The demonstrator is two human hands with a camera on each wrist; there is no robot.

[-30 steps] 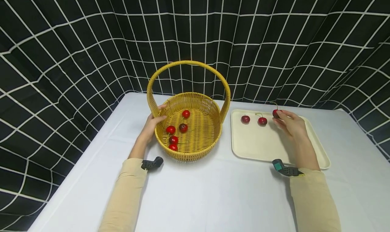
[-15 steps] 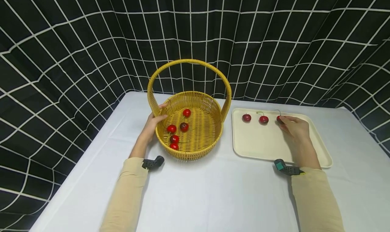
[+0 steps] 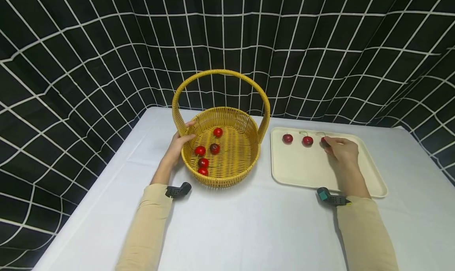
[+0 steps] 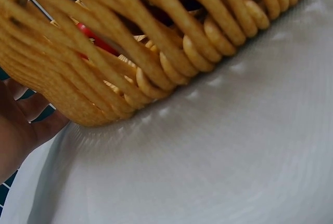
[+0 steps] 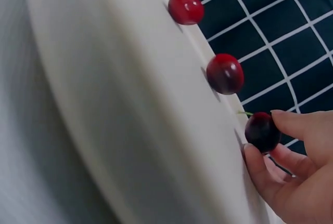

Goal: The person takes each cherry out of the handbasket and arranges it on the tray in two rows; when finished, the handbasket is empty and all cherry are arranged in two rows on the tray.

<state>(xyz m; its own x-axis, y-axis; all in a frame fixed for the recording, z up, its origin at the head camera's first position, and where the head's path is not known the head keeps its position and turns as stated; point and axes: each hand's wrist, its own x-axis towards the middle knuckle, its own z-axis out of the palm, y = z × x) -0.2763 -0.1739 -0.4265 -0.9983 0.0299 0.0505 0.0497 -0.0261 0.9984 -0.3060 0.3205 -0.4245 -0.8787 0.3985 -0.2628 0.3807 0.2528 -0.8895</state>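
A yellow wicker basket point(image 3: 236, 178) with a tall arched handle stands on the left part of the table, several red cherries point(image 3: 203, 162) lying in it. My left hand point(image 3: 174, 147) grips its left rim, thumb over the inside; in the left wrist view that hand point(image 4: 21, 120) lies against the wicker wall point(image 4: 78, 91). Over the cream tray point(image 3: 298, 170), my right hand point(image 3: 343, 152) pinches a dark red cherry point(image 5: 263, 132) between thumb and fingers, close to the tray surface. To its left on the tray sit two more cherries, one point(image 3: 307, 141) with a green stem and another point(image 3: 287, 138).
A white cloth covers the table point(image 3: 249, 231). Behind and to the left hangs a black curtain point(image 3: 227, 34) with a white grid. The basket handle point(image 3: 222, 72) arches high above the basket. A gap of white cloth separates basket and tray.
My right hand has lowered the cherry from above the tray's far edge down to the tray, then shifted slightly left. The left hand and basket have stayed in place.
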